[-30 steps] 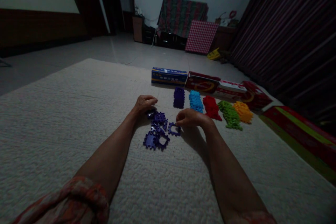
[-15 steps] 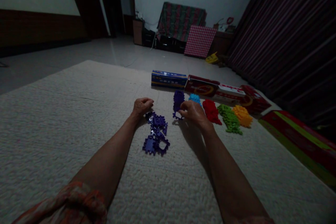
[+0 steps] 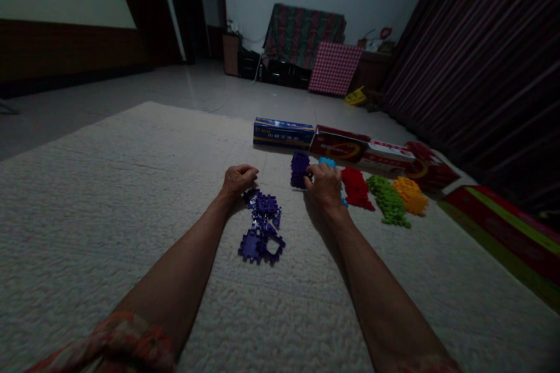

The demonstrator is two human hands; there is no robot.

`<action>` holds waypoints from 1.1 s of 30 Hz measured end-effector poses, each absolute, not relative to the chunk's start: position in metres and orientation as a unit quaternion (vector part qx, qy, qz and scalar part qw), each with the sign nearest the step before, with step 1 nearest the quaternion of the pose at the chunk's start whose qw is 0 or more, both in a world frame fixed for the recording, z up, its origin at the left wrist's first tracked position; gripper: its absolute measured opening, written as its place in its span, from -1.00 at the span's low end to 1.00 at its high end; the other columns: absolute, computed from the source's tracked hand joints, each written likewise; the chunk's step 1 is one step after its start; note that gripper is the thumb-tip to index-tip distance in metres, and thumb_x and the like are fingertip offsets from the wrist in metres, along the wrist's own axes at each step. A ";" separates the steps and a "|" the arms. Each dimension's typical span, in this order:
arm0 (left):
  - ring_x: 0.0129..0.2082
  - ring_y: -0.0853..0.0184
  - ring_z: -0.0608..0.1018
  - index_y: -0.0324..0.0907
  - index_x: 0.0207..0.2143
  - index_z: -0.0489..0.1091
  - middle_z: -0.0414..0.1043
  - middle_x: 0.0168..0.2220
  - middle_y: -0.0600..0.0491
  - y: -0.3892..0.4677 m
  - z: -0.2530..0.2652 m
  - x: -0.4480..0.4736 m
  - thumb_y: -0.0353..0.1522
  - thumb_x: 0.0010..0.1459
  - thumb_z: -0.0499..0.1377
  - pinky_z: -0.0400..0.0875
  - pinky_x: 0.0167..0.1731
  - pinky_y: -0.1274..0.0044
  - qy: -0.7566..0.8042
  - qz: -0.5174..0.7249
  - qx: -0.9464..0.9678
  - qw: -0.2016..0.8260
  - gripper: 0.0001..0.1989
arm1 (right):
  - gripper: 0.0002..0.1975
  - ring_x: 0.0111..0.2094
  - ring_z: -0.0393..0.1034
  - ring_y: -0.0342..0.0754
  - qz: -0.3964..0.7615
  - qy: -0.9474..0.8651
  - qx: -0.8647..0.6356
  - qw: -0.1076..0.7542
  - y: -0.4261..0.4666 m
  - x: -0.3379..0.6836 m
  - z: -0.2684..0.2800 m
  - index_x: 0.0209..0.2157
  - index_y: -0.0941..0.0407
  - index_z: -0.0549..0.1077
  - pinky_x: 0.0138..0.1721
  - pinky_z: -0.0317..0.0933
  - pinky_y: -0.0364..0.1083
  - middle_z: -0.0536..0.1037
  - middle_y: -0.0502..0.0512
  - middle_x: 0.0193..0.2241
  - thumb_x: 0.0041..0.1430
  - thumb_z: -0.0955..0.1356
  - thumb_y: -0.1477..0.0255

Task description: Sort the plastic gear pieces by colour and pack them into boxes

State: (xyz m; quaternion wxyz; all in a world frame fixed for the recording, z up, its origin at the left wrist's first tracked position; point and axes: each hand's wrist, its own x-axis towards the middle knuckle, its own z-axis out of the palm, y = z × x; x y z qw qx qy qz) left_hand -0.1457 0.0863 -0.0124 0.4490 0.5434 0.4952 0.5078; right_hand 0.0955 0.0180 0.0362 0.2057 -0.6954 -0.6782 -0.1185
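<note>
My right hand (image 3: 324, 183) is curled, its thumb and fingertips closed at the right edge of a neat stack of purple notched plastic building pieces (image 3: 300, 166). The piece under its fingers is mostly hidden. To the left, my left hand (image 3: 240, 179) is closed with fingers bent together; whatever lies inside them does not show. Just below that hand is a loose pile of purple notched pieces (image 3: 265, 205). At the near end of this pile lie a solid square piece (image 3: 251, 246) and an open-framed piece (image 3: 282, 247).
Right of the purple stack lie light-blue (image 3: 327, 161), red (image 3: 356, 187), green (image 3: 388, 201) and yellow pieces (image 3: 410, 195) in groups. Behind them stand a blue box (image 3: 283, 135) and dark red boxes (image 3: 341, 144). Another red-and-green box (image 3: 503, 233) edges the cream mat (image 3: 131, 186).
My right hand has brought the open-framed purple piece up to the purple stack, and it no longer sticks out in front. My left hand has stayed beside the loose pile.
</note>
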 end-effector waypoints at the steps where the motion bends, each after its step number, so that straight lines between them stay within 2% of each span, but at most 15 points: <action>1: -0.56 0.33 0.53 -0.20 -0.49 0.58 0.56 -0.51 0.01 0.086 -0.013 -0.146 -0.20 -0.14 0.31 0.44 -0.49 0.50 0.496 0.507 0.546 0.446 -0.76 | -0.85 -0.04 0.32 0.19 -0.119 -0.678 -0.695 0.205 0.018 0.096 0.035 -0.15 0.11 0.55 0.03 0.02 0.09 0.57 0.25 -0.13 0.25 0.37 0.47; 6: -0.54 0.32 0.53 -0.19 -0.49 0.58 0.56 -0.51 0.01 0.087 -0.013 -0.147 -0.20 -0.14 0.30 0.42 -0.49 0.51 0.500 0.507 0.551 0.435 -0.76 | -0.85 -0.03 0.31 0.20 -0.116 -0.685 -0.688 0.210 0.018 0.095 0.032 -0.17 0.09 0.54 0.03 0.02 0.11 0.57 0.24 -0.14 0.24 0.35 0.48; 12: -0.57 0.35 0.49 -0.20 -0.50 0.56 0.52 -0.54 0.03 0.085 -0.008 -0.146 -0.20 -0.16 0.30 0.42 -0.52 0.50 0.501 0.518 0.524 0.454 -0.76 | -0.74 0.03 0.31 0.21 -0.094 -0.703 -0.668 0.225 0.015 0.089 0.035 -0.09 0.14 0.54 0.10 0.03 0.13 0.54 0.30 -0.06 0.21 0.32 0.54; 17: -0.58 0.39 0.49 -0.21 -0.41 0.57 0.51 -0.50 0.05 0.085 -0.003 -0.149 -0.22 -0.17 0.31 0.43 -0.53 0.50 0.497 0.550 0.465 0.484 -0.72 | -0.76 -0.04 0.43 0.05 0.080 -0.816 -0.511 0.259 0.009 0.073 0.039 -0.13 0.14 0.54 0.05 0.23 -0.02 0.55 0.22 -0.10 0.19 0.32 0.56; 21: -0.59 0.39 0.48 -0.21 -0.33 0.58 0.51 -0.47 0.05 0.084 -0.001 -0.150 -0.25 -0.18 0.31 0.41 -0.54 0.51 0.492 0.562 0.445 0.494 -0.69 | -0.81 -0.04 0.47 0.00 0.208 -0.853 -0.422 0.228 0.000 0.063 0.044 -0.17 0.11 0.56 0.06 0.28 -0.05 0.56 0.16 -0.10 0.14 0.42 0.48; 27: -0.59 0.40 0.47 -0.21 -0.35 0.58 0.48 -0.49 0.08 0.085 -0.003 -0.149 -0.26 -0.20 0.31 0.40 -0.53 0.51 0.483 0.567 0.446 0.497 -0.69 | -0.71 0.00 0.44 0.05 0.208 -0.867 -0.416 0.180 -0.006 0.056 0.043 -0.09 0.10 0.56 0.09 0.29 0.04 0.54 0.18 -0.02 0.10 0.47 0.47; 33: -0.58 0.39 0.46 -0.21 -0.36 0.59 0.49 -0.49 0.06 0.088 -0.006 -0.149 -0.25 -0.20 0.31 0.40 -0.53 0.50 0.485 0.568 0.453 0.486 -0.70 | -0.78 -0.11 0.47 0.03 0.190 -0.872 -0.421 0.162 -0.007 0.050 0.041 -0.11 0.13 0.58 -0.02 0.32 0.00 0.58 0.18 -0.11 0.17 0.44 0.52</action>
